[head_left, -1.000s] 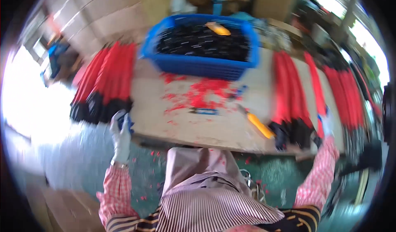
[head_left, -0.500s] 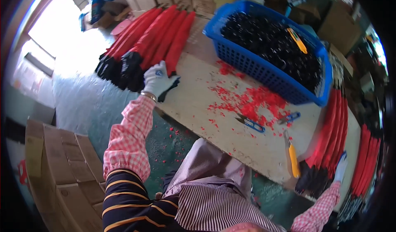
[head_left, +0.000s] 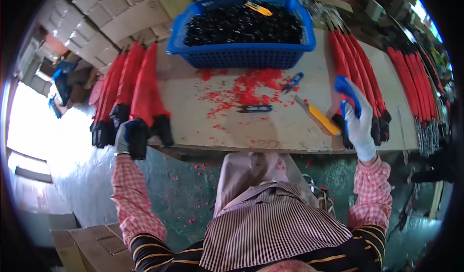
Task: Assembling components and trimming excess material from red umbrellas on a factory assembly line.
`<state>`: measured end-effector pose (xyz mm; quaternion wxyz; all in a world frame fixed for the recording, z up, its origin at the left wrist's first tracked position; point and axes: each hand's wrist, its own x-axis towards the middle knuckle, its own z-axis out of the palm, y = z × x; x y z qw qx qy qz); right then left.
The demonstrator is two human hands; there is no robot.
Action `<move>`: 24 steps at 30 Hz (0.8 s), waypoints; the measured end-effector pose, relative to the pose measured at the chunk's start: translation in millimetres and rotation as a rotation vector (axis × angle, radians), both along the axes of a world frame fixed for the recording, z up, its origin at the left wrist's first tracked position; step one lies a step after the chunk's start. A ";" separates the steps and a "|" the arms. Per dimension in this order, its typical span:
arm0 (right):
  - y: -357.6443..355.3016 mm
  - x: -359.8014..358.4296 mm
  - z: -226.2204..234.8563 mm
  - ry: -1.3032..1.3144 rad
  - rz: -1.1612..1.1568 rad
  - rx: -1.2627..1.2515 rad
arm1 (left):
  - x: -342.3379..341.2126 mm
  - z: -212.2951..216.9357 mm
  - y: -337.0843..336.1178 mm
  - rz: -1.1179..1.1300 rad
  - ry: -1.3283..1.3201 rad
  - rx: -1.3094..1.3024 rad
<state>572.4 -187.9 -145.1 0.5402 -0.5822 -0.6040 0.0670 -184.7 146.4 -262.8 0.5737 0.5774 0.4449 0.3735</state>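
Observation:
My left hand (head_left: 121,138), in a white glove with blue fingertips, is closed at the black end of a red folded umbrella (head_left: 142,86); the umbrella hides part of its fingers. More red folded umbrellas (head_left: 110,88) lie beside it at the table's left end. My right hand (head_left: 358,127), gloved likewise, is open over the near part of another group of red umbrellas (head_left: 360,62), thumb and fingers apart. An orange utility knife (head_left: 323,119) lies just left of that hand. Two blue-handled thread snips, one pair (head_left: 256,108) nearer and one pair (head_left: 293,82) farther, lie on the table.
A blue plastic basket (head_left: 241,58) full of small black parts stands at the back, an orange cutter (head_left: 258,8) on top. Red scraps (head_left: 251,88) litter the tabletop (head_left: 193,129). Further red umbrellas (head_left: 413,83) lie far right. Cardboard boxes (head_left: 128,18) are stacked behind.
My view has swung to the right. My left hand has gone from lying on the left umbrellas to the black end of one. The right hand has risen off the right-hand umbrellas, fingers spread.

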 end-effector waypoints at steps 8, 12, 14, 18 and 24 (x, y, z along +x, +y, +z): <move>9.3 -174.2 -18.7 0.647 0.808 -0.380 | 68.6 6.9 -265.7 -0.167 -0.469 -0.304; 27.0 -259.6 -34.6 0.987 1.083 -0.382 | 106.9 26.9 -360.8 -0.280 0.044 -0.163; 12.0 -293.3 -43.7 1.129 1.178 -0.320 | 101.3 13.8 -391.2 -0.465 0.132 -0.292; -41.4 -340.3 -92.9 1.552 0.974 -0.683 | 128.1 83.5 -349.0 -0.673 0.208 -0.270; -99.3 -367.9 -93.4 1.424 1.334 -0.880 | 281.6 89.1 -295.6 -0.654 -0.560 -0.558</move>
